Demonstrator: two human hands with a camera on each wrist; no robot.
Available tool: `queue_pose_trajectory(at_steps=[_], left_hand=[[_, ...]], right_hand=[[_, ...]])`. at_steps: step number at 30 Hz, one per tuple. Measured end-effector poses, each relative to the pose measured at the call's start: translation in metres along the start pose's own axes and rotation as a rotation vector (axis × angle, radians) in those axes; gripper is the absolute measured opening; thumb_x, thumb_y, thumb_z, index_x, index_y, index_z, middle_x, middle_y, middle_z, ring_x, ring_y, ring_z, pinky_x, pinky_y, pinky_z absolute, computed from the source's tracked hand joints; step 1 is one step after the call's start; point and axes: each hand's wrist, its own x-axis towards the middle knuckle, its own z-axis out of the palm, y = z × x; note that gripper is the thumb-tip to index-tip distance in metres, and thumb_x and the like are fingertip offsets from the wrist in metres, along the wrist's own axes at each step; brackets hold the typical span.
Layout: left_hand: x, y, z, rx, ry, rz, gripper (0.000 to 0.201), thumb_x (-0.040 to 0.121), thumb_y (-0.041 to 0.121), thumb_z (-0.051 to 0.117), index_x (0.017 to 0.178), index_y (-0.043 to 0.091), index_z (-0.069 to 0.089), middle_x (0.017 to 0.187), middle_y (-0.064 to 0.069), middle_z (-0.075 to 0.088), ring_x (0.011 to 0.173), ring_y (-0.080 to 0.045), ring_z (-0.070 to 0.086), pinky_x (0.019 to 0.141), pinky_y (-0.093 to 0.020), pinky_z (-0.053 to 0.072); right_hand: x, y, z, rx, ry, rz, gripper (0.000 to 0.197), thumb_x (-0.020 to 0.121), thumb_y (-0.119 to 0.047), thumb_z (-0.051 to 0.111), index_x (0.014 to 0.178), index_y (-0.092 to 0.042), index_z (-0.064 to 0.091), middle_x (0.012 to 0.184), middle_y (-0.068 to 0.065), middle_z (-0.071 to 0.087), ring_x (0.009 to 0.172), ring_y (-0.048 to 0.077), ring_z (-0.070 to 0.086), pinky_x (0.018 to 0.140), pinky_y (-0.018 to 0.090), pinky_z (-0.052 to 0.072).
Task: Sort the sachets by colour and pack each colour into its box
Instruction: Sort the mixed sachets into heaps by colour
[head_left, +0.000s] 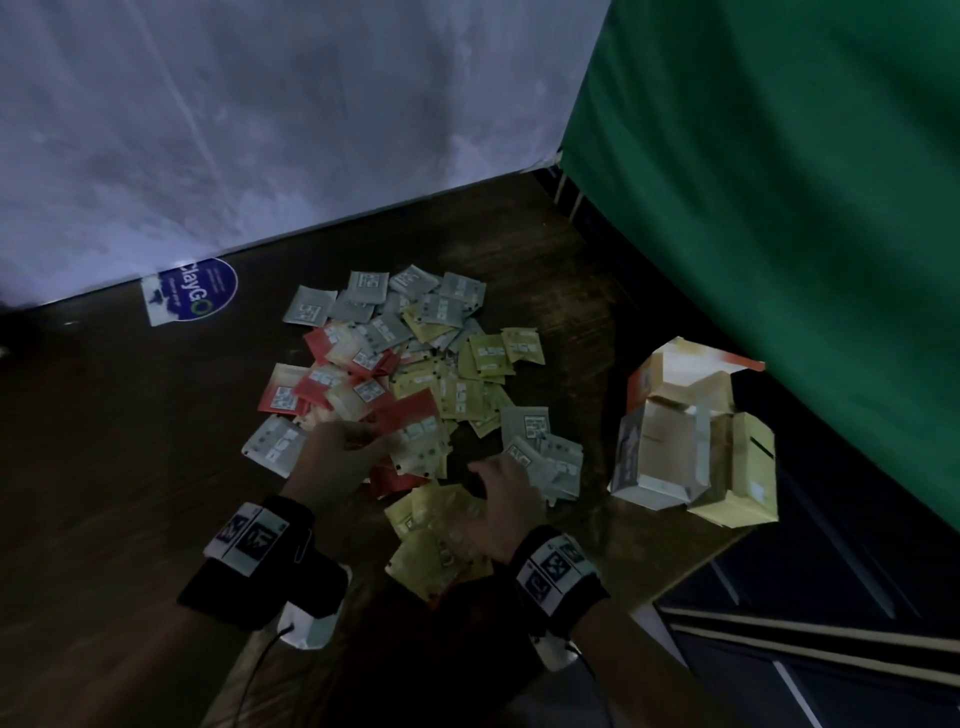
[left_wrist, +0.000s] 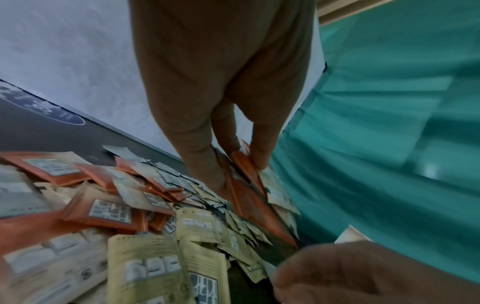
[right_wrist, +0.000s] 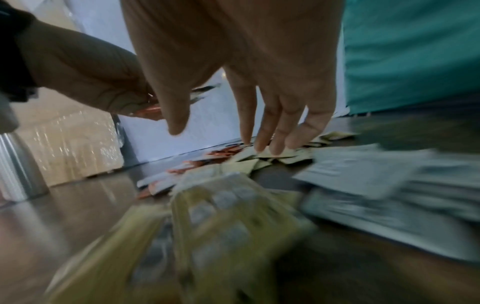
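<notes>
Blur hides our near yellow sachets (right_wrist: 207, 236); left hand (head_left: 340, 457) pinches red sachets (left_wrist: 244, 164), right hand (head_left: 506, 501) fingers (right_wrist: 262, 131) straight, apart, touching the pile.

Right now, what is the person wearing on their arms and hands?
Both hands are bare, no gloves. The left wrist and right wrist each wear a black band with white tags printed in black square patterns. A small white device hangs under each band, and a thin black cable trails from it. No sleeves show.

Red sachets (head_left: 332, 389), yellow sachets (head_left: 485, 353), grey sachets (head_left: 363, 291), green cloth (head_left: 779, 182), dark wood-grain table (head_left: 130, 441)
</notes>
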Motion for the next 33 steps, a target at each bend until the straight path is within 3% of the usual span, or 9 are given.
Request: queue_pose_trajectory(at_steps=[3, 5, 8, 12, 17, 22, 25, 30, 33], left_hand=[[-0.004, 0.002, 0.006, -0.033, 0.012, 0.03, 0.018, 0.087, 0.03, 0.065, 0.083, 0.014, 0.071, 0.085, -0.011, 0.071, 0.077, -0.027, 0.066, 0.072, -0.032, 0.05], [-0.005, 0.001, 0.005, -0.026, 0.024, 0.023, 0.016, 0.088, 0.031, 0.064, 0.085, 0.016, 0.071, 0.086, -0.003, 0.071, 0.076, -0.015, 0.065, 0.068, -0.024, 0.048], [-0.006, -0.001, 0.002, -0.019, 0.013, -0.002, 0.022, 0.088, 0.033, 0.063, 0.094, 0.013, 0.072, 0.086, 0.005, 0.069, 0.078, -0.006, 0.063, 0.064, -0.018, 0.044], [-0.008, 0.0, 0.003, 0.044, -0.049, 0.038, 0.008, 0.083, 0.025, 0.07, 0.091, 0.022, 0.068, 0.083, 0.014, 0.066, 0.077, 0.001, 0.062, 0.062, -0.01, 0.046], [-0.014, 0.003, 0.019, -0.078, -0.175, 0.117, 0.051, 0.088, 0.004, 0.062, 0.131, 0.024, 0.041, 0.114, 0.003, 0.059, 0.103, -0.014, 0.059, 0.087, -0.035, 0.052], [-0.017, 0.005, 0.037, 0.125, -0.335, 0.191, 0.03, 0.1, 0.013, 0.043, 0.129, 0.018, 0.049, 0.122, -0.001, 0.054, 0.111, -0.023, 0.054, 0.093, -0.037, 0.046], [-0.013, 0.0, 0.048, 0.162, -0.346, 0.241, 0.037, 0.098, 0.015, 0.046, 0.135, 0.016, 0.044, 0.126, 0.003, 0.05, 0.115, -0.018, 0.051, 0.091, -0.024, 0.043], [0.001, -0.05, 0.064, 0.437, -0.326, 0.279, 0.046, 0.092, 0.026, 0.058, 0.136, 0.027, 0.046, 0.139, 0.003, 0.042, 0.124, -0.019, 0.043, 0.099, -0.035, 0.043], [0.009, -0.068, 0.059, 0.535, -0.224, 0.302, 0.036, 0.091, 0.023, 0.057, 0.126, 0.032, 0.055, 0.137, 0.004, 0.044, 0.124, -0.023, 0.044, 0.097, -0.04, 0.045]], right_hand=[[0.017, -0.025, 0.003, -0.034, -0.106, 0.019, 0.064, 0.084, -0.055, 0.058, 0.13, -0.012, 0.047, 0.136, 0.01, 0.038, 0.128, 0.028, 0.036, 0.102, 0.042, 0.039], [0.02, -0.04, 0.005, 0.051, -0.096, 0.006, 0.053, 0.085, -0.048, 0.06, 0.12, -0.009, 0.052, 0.132, 0.012, 0.043, 0.123, 0.028, 0.041, 0.097, 0.04, 0.042], [0.014, -0.045, 0.001, 0.598, -0.043, -0.129, 0.025, 0.082, -0.027, 0.065, 0.103, -0.021, 0.054, 0.105, -0.001, 0.056, 0.098, 0.014, 0.056, 0.08, 0.025, 0.045], [0.01, -0.032, -0.006, 1.087, -0.134, -0.058, 0.041, 0.083, -0.024, 0.07, 0.118, -0.019, 0.05, 0.103, 0.004, 0.061, 0.092, 0.027, 0.061, 0.07, 0.037, 0.054], [0.008, -0.019, -0.001, 1.019, -0.041, 0.015, 0.027, 0.092, -0.019, 0.06, 0.118, -0.011, 0.058, 0.105, 0.01, 0.066, 0.083, 0.02, 0.067, 0.066, 0.04, 0.06], [0.012, -0.005, 0.01, 1.016, -0.025, 0.051, 0.029, 0.086, -0.012, 0.066, 0.111, -0.026, 0.059, 0.111, 0.004, 0.065, 0.103, 0.03, 0.064, 0.08, 0.045, 0.057], [0.013, 0.013, 0.005, 0.922, 0.062, 0.01, 0.019, 0.086, -0.014, 0.066, 0.1, -0.026, 0.062, 0.107, 0.007, 0.066, 0.102, 0.028, 0.063, 0.088, 0.046, 0.053], [0.02, 0.03, -0.012, 0.964, 0.166, 0.169, 0.022, 0.093, -0.023, 0.058, 0.114, -0.018, 0.061, 0.113, 0.006, 0.067, 0.1, 0.022, 0.065, 0.084, 0.039, 0.055], [0.051, 0.011, -0.041, 1.095, 0.354, 0.26, 0.022, 0.095, -0.017, 0.054, 0.111, -0.004, 0.061, 0.101, 0.012, 0.067, 0.084, 0.023, 0.064, 0.067, 0.027, 0.053]])
